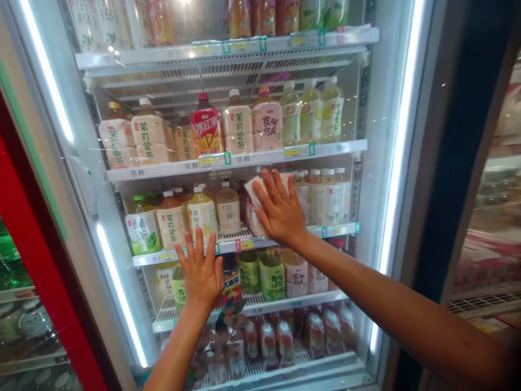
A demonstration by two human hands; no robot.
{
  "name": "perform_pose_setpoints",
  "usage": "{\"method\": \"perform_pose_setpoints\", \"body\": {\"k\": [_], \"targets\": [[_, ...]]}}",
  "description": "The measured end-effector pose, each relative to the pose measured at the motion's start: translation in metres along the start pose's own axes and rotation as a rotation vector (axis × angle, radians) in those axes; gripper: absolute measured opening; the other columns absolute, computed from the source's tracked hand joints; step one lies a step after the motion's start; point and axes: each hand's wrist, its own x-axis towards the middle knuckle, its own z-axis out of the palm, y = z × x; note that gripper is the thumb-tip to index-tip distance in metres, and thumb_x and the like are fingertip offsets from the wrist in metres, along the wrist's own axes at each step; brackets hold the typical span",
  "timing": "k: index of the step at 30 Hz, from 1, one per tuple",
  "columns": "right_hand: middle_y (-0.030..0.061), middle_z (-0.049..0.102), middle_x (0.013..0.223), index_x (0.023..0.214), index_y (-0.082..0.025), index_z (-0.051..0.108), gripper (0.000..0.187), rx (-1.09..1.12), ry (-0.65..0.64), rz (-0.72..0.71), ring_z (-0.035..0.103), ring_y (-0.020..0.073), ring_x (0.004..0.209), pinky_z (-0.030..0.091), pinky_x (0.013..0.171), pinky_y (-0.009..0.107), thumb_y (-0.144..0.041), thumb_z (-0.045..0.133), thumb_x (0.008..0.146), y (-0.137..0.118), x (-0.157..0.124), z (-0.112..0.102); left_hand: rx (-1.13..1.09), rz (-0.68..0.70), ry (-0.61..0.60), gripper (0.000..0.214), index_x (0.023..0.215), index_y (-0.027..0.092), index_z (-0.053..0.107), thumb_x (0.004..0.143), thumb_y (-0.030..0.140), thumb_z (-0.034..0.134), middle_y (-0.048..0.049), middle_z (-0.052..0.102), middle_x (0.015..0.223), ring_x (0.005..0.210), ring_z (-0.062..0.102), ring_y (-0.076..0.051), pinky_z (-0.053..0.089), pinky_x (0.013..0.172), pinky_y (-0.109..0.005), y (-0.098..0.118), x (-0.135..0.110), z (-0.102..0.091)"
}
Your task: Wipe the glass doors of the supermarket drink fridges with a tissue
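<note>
A drinks fridge with a glass door (pixel 358 108) fills the view. My left hand (pixel 200 271) lies flat on the glass with its fingers spread, low and left of centre, holding nothing. My right hand (pixel 279 209) presses a white cloth (pixel 255 193) flat against the glass, fingers stretched out over it, at the level of the third shelf. Behind the glass stand rows of tea bottles (pixel 238 127) on white wire shelves (pixel 244 159).
A lit white door frame (pixel 396 163) runs down the right side and a dark pillar (pixel 459 136) stands beyond it. A red frame (pixel 36 260) of another fridge is at the left. More shelves with goods show at the far right (pixel 492 255).
</note>
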Motion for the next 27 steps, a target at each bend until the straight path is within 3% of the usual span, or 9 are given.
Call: {"method": "perform_pose_setpoints", "body": {"k": [3,6,10,13,15,19,21,24,27], "targets": [[0.0045,0.028,0.168,0.164,-0.025,0.011,0.072,0.098,-0.123,-0.243,0.017,0.0221,0.159,0.013,0.131,0.056,-0.034,0.047,0.102,0.002,-0.062,-0.003,0.003,0.051,-0.022,0.076,0.164,0.027,0.014,0.098,0.021,0.051,-0.0069,0.007,0.172,0.16,-0.002,-0.03,0.001,0.128,-0.064,0.022,0.006,0.008],[-0.0027,0.041,0.163,0.163,-0.031,0.018,0.065,0.127,-0.178,-0.363,0.031,0.0157,0.155,0.022,0.131,0.046,-0.034,0.044,0.103,0.035,-0.093,-0.014,0.019,0.117,-0.043,0.075,0.163,0.026,0.016,0.098,0.022,0.052,-0.0069,0.009,0.172,0.16,-0.001,-0.028,-0.001,0.13,-0.059,0.041,0.013,0.016],[0.0048,0.014,0.173,0.164,-0.026,-0.002,0.067,-0.033,0.027,0.04,0.016,0.026,0.16,0.014,0.129,0.061,-0.032,0.032,0.107,0.11,-0.06,-0.034,0.008,0.175,-0.023,0.074,0.164,0.025,0.015,0.099,0.023,0.051,-0.0048,0.006,0.172,0.16,-0.002,-0.027,-0.004,0.13,-0.055,0.066,0.037,0.03],[0.0084,-0.009,0.173,0.164,-0.022,-0.008,0.07,-0.097,0.15,0.32,0.002,0.0323,0.161,0.011,0.127,0.066,-0.029,0.03,0.106,0.125,-0.06,-0.036,-0.018,0.214,0.001,0.074,0.164,0.026,0.015,0.099,0.024,0.05,-0.0042,0.006,0.172,0.16,-0.002,-0.027,-0.005,0.13,-0.054,0.09,0.058,0.041],[0.0064,-0.012,0.172,0.165,-0.023,-0.006,0.072,-0.089,0.138,0.326,-0.001,0.0315,0.16,0.012,0.127,0.066,-0.027,0.034,0.104,0.11,-0.089,-0.032,-0.026,0.226,0.008,0.074,0.164,0.026,0.014,0.099,0.025,0.05,-0.0042,0.008,0.172,0.16,-0.002,-0.027,-0.004,0.13,-0.054,0.106,0.067,0.047],[0.0034,0.001,0.173,0.165,-0.026,0.004,0.077,-0.058,0.007,0.078,0.004,0.0272,0.161,0.013,0.13,0.059,-0.026,0.044,0.1,0.095,-0.144,-0.029,0.007,0.278,-0.011,0.073,0.164,0.026,0.016,0.099,0.027,0.05,-0.0039,0.011,0.171,0.16,0.001,-0.027,-0.004,0.131,-0.054,0.123,0.071,0.058],[0.0008,0.001,0.173,0.165,-0.029,0.002,0.076,-0.061,0.013,0.1,0.004,0.0262,0.16,0.013,0.13,0.06,-0.026,0.043,0.1,0.116,-0.141,-0.036,0.038,0.308,-0.012,0.073,0.163,0.025,0.017,0.099,0.027,0.05,-0.0043,0.012,0.171,0.16,0.002,-0.027,-0.004,0.131,-0.054,0.124,0.07,0.062],[-0.002,-0.007,0.173,0.165,-0.031,-0.001,0.072,-0.082,0.101,0.281,0.001,0.0288,0.16,0.011,0.128,0.064,-0.028,0.036,0.103,0.153,-0.117,-0.046,0.082,0.331,-0.003,0.071,0.163,0.025,0.021,0.098,0.028,0.051,-0.0051,0.015,0.17,0.16,0.005,-0.027,-0.003,0.131,-0.054,0.121,0.068,0.068],[-0.0015,-0.009,0.173,0.165,-0.028,0.001,0.069,-0.087,0.144,0.367,0.0,0.0293,0.161,0.008,0.129,0.063,-0.03,0.034,0.104,0.154,-0.121,-0.047,0.109,0.325,-0.005,0.07,0.162,0.027,0.023,0.098,0.03,0.051,-0.0048,0.019,0.169,0.16,0.007,-0.027,-0.002,0.131,-0.055,0.12,0.067,0.071]]}}
